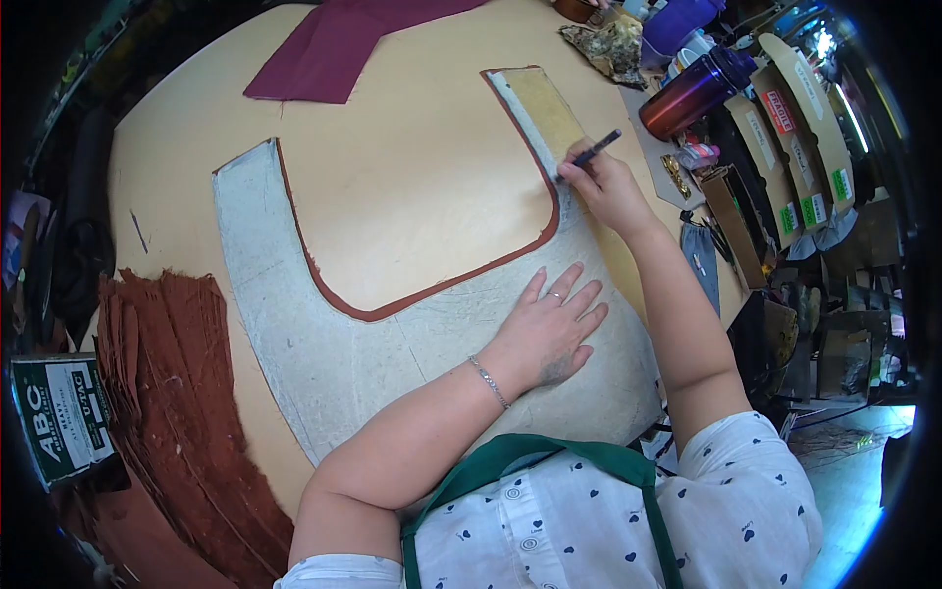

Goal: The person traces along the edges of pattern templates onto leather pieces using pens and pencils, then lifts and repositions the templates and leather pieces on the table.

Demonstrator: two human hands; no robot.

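A large U-shaped pale grey panel (294,334) lies on the table, its inner edge lined by a reddish-brown strip (432,297). My left hand (556,329) rests flat on the panel with its fingers spread; a ring and a bracelet show on it. My right hand (606,187) grips a dark pen (599,147), its tip down at the inner edge of the panel's right arm. Beside that hand, a yellowish strip (549,103) runs along the outer side of the right arm.
Stacked reddish-brown pieces (186,393) lie at left, near a green-and-white ABC can (64,417). Maroon material (324,54) lies at the table's far side. At right stand a purple-red bottle (692,93) and cardboard holders (785,128). A thin pen-like stick (138,231) lies at left.
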